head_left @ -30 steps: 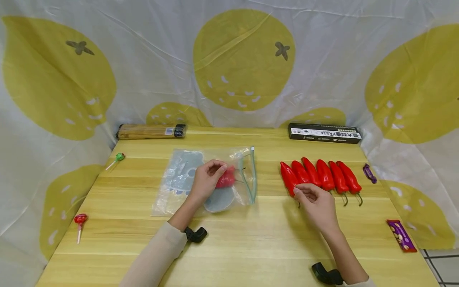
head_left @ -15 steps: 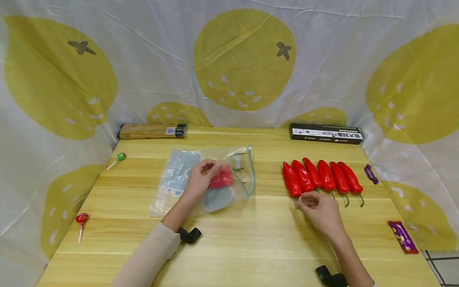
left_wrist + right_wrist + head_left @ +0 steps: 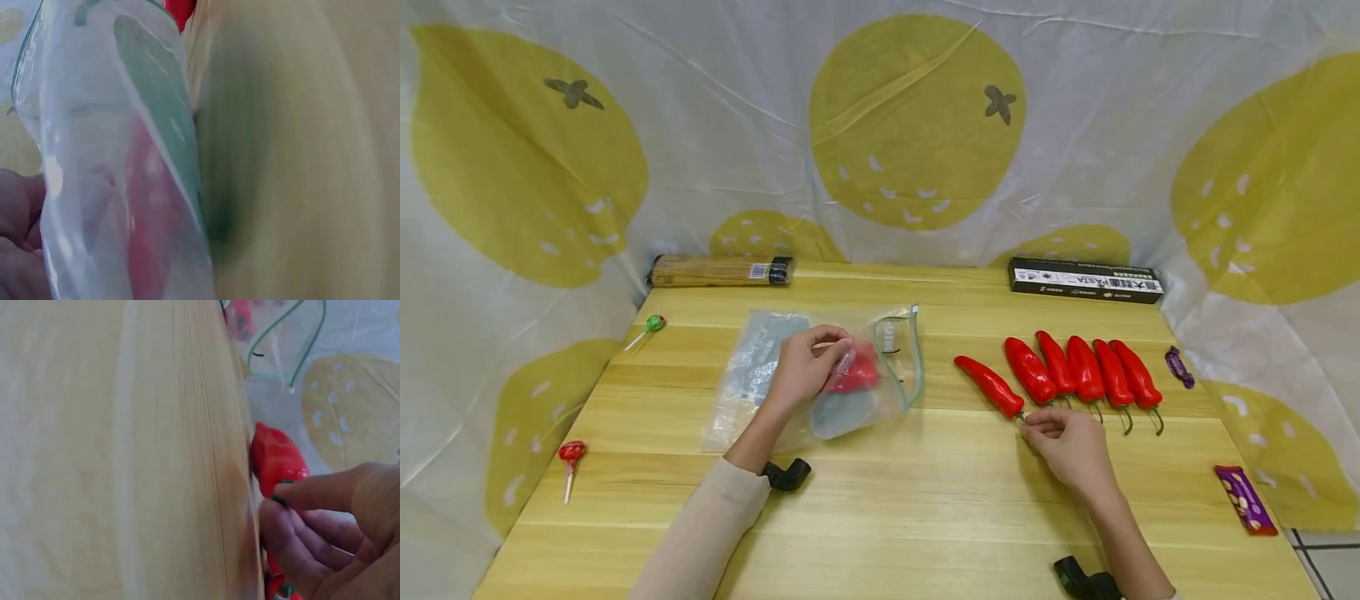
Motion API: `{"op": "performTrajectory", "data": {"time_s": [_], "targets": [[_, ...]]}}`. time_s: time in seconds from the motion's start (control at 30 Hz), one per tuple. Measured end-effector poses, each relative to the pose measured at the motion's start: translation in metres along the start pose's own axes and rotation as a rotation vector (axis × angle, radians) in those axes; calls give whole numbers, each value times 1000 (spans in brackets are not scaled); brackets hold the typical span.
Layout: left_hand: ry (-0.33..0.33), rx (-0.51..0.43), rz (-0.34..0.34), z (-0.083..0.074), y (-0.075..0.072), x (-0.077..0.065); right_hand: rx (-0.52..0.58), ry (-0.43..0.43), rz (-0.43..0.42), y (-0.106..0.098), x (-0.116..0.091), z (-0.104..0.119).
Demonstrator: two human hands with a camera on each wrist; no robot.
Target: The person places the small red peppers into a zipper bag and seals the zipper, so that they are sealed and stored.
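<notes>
My left hand (image 3: 805, 367) pinches the upper film of a clear zip bag (image 3: 891, 387), lifting it so the green-edged mouth gapes toward the right. Red peppers (image 3: 856, 371) show through the plastic inside the bag. In the left wrist view the bag (image 3: 94, 144) fills the near side, with a blurred red shape in it. My right hand (image 3: 1067, 442) pinches the green stem of a red pepper (image 3: 988, 385), whose tip points left toward the bag. The right wrist view shows thumb and finger closed on that stem (image 3: 281, 492). Several more red peppers (image 3: 1082, 368) lie in a row beside it.
At the back are a bundle of thin sticks (image 3: 718, 271) and a black pasta box (image 3: 1086, 279). A green lollipop (image 3: 655, 323) and a red lollipop (image 3: 572, 452) lie at left. A purple candy (image 3: 1180, 367) and a purple snack packet (image 3: 1246, 500) lie at right.
The right hand has taken the leftmost pepper by its stem and swung its tip left, away from the row. The left hand has shifted left with the bag's film, and the mouth gapes wider.
</notes>
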State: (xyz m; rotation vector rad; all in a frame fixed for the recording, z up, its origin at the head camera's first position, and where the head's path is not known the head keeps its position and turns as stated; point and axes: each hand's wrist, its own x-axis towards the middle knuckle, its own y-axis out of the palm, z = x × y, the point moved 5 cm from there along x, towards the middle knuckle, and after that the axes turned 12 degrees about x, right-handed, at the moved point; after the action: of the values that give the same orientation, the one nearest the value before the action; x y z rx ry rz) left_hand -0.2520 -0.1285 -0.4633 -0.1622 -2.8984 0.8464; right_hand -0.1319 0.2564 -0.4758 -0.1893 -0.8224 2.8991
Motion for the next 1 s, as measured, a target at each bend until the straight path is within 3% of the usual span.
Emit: {"op": "performTrajectory", "data": {"time_s": [0.17,0.37,0.67,1.0], "targets": [[-56,-186,75,12,11,0,8,-35,-34,-5,-3,3],[-85,-302,73,21,13,0,68,-121,-19,-10,0,16],[-96,-358,101,15,21,4,236,-131,106,-1,18,42],[-65,-349,85,12,21,3,251,-164,303,40,37,66]]}}
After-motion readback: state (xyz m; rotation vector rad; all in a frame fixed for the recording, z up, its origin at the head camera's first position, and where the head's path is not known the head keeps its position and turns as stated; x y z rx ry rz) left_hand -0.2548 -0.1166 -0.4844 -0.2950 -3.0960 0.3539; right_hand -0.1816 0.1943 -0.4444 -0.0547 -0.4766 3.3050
